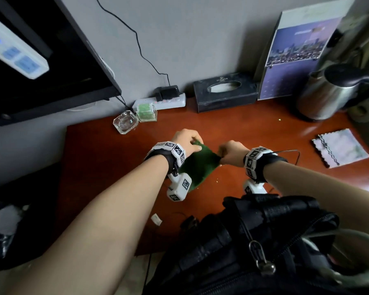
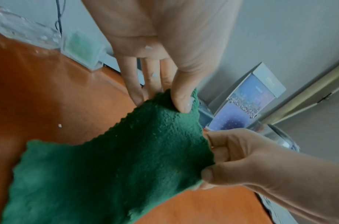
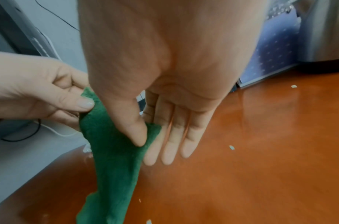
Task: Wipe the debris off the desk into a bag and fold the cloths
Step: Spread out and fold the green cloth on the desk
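Hands first, head view: left hand (image 1: 186,141) and right hand (image 1: 232,153) each pinch a corner of the green cloth (image 1: 197,167) mid-frame above the desk (image 1: 107,158); tissue box (image 1: 225,92), calendar (image 1: 296,54) and kettle (image 1: 332,92) line the upper right, a folded pale cloth (image 1: 341,147) lies at right, and any printing is unreadable. Left wrist view: thumb (image 2: 181,97) clamps the cloth's top corner. Right wrist view: debris flecks (image 3: 231,147) dot the desk at right.

- Green cloth (image 1: 200,165): lower left part hidden behind left wrist rig, head view.
- Kettle (image 1: 337,92): cut by right edge.
- Tissue box (image 1: 224,92): lid print too small to read.
- Bag (image 1: 0,226), lower left: blurred, cut off.

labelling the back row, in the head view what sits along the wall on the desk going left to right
glass ashtray → clear box of green packets → white power strip → black tissue box → calendar → steel kettle
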Tool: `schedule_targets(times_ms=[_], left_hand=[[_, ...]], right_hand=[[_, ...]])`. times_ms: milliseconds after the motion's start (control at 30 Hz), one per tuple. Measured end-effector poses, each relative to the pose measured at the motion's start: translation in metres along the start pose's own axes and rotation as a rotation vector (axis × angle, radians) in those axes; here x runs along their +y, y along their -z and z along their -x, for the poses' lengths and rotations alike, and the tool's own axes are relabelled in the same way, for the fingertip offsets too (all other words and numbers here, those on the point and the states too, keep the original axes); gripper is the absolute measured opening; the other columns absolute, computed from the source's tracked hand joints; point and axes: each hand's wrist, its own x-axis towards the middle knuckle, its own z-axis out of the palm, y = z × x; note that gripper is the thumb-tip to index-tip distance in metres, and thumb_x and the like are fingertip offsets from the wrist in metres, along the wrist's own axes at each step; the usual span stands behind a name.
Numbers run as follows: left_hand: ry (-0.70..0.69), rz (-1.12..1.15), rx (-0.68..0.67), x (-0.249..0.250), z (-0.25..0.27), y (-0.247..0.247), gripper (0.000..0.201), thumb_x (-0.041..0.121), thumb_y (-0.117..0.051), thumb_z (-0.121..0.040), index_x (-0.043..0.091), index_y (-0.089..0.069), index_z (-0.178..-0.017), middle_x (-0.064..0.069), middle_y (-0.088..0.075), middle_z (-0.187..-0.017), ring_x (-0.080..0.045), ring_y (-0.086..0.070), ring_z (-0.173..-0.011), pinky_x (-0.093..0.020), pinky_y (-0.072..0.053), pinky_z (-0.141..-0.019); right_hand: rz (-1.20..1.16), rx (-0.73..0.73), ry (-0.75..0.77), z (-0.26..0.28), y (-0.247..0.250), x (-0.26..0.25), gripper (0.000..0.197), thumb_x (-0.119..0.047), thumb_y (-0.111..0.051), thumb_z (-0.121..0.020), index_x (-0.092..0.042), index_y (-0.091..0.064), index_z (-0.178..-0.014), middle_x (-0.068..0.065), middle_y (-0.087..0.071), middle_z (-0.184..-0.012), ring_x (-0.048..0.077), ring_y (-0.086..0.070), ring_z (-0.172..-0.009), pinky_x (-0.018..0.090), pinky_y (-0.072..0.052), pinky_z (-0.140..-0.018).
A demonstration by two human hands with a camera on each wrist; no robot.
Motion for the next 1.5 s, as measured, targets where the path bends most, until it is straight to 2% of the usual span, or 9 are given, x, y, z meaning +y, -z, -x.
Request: schedule_targets(times_ms=[133,233,400,567,700,900,1100,1233,1500], left_hand=[[-0.006,0.033,0.104,-0.006,0.002,0.033,0.025,0.014,-0.082,-0.076,0.033,-0.067,-0.073,0.005,-0.073,-0.098,-0.016,-0.067,-0.1,-0.034,-0.053,-0.094],[-0.011,0.052,0.145,-0.012,0.0,0.05,0.031,0.01,-0.082,-0.075,0.035,-0.064,-0.069,0.004,-0.073,-0.097,-0.016,-0.068,-0.098,-0.04,-0.054,-0.096],[0.001,0.048,0.234,-0.006,-0.001,0.071,0.027,0.007,-0.078,-0.077,0.032,-0.068,-0.077,0.003,-0.073,-0.1,-0.015,-0.068,-0.098,-0.034,-0.053,-0.094],[0.007,0.064,0.311,-0.002,0.005,0.07,0.028,0.007,-0.077,-0.077,0.033,-0.07,-0.077,0.006,-0.073,-0.093,-0.012,-0.068,-0.091,-0.032,-0.055,-0.088],[0.044,0.072,0.237,-0.006,0.023,0.049,0.028,0.007,-0.078,-0.077,0.034,-0.07,-0.076,0.009,-0.073,-0.091,-0.008,-0.068,-0.089,-0.031,-0.057,-0.084],[0.211,0.052,-0.018,-0.022,0.061,-0.003,0.019,0.011,-0.083,-0.076,0.023,-0.077,-0.09,-0.001,-0.075,-0.095,-0.014,-0.07,-0.091,-0.025,-0.055,-0.083],[0.278,0.051,-0.122,-0.042,0.097,-0.052,0.017,0.012,-0.08,-0.08,0.023,-0.077,-0.093,0.0,-0.074,-0.101,-0.014,-0.068,-0.09,-0.02,-0.05,-0.077],[0.28,0.049,-0.17,-0.052,0.114,-0.072,0.018,0.011,-0.079,-0.08,0.024,-0.077,-0.092,0.001,-0.075,-0.1,-0.013,-0.069,-0.088,-0.022,-0.053,-0.08],[0.25,0.035,-0.202,-0.057,0.115,-0.081,0.019,0.01,-0.077,-0.081,0.027,-0.076,-0.089,0.001,-0.075,-0.1,-0.014,-0.07,-0.092,-0.027,-0.056,-0.085]], right_hand=[[-0.102,0.12,0.069,0.002,0.032,-0.023,0.017,-0.006,-0.072,-0.074,-0.016,-0.067,-0.088,-0.002,-0.071,-0.077,0.007,-0.066,-0.066,0.014,-0.045,-0.056],[-0.092,0.129,0.152,0.005,0.054,-0.041,0.023,-0.006,-0.069,-0.077,-0.019,-0.07,-0.095,-0.002,-0.075,-0.076,0.005,-0.071,-0.069,0.02,-0.055,-0.07],[0.152,0.274,0.229,0.004,0.082,-0.065,0.023,-0.013,-0.067,-0.076,-0.021,-0.076,-0.096,0.0,-0.073,-0.091,0.017,-0.065,-0.089,0.024,-0.05,-0.08],[0.158,0.316,0.23,0.005,0.087,-0.067,0.02,-0.014,-0.066,-0.075,-0.019,-0.076,-0.092,0.002,-0.072,-0.089,0.02,-0.062,-0.086,0.027,-0.051,-0.078],[0.183,0.225,0.192,0.011,0.067,-0.056,0.016,-0.017,-0.066,-0.077,-0.02,-0.075,-0.09,-0.002,-0.069,-0.087,0.018,-0.061,-0.084,0.022,-0.045,-0.071],[0.181,-0.102,0.062,0.026,0.015,-0.033,0.022,-0.017,-0.072,-0.078,-0.018,-0.074,-0.1,-0.004,-0.067,-0.083,0.008,-0.06,-0.072,0.015,-0.041,-0.061],[0.238,-0.174,0.052,0.042,-0.035,-0.013,0.031,-0.02,-0.075,-0.077,-0.018,-0.074,-0.107,-0.001,-0.071,-0.109,0.016,-0.064,-0.1,0.022,-0.047,-0.082],[0.195,-0.223,0.036,0.053,-0.061,0.002,0.03,-0.017,-0.075,-0.076,-0.019,-0.074,-0.106,-0.002,-0.071,-0.111,0.016,-0.064,-0.105,0.027,-0.05,-0.094],[0.141,-0.232,0.03,0.059,-0.074,0.014,0.029,-0.015,-0.074,-0.078,-0.018,-0.073,-0.106,0.001,-0.069,-0.115,0.017,-0.062,-0.107,0.029,-0.049,-0.095]])
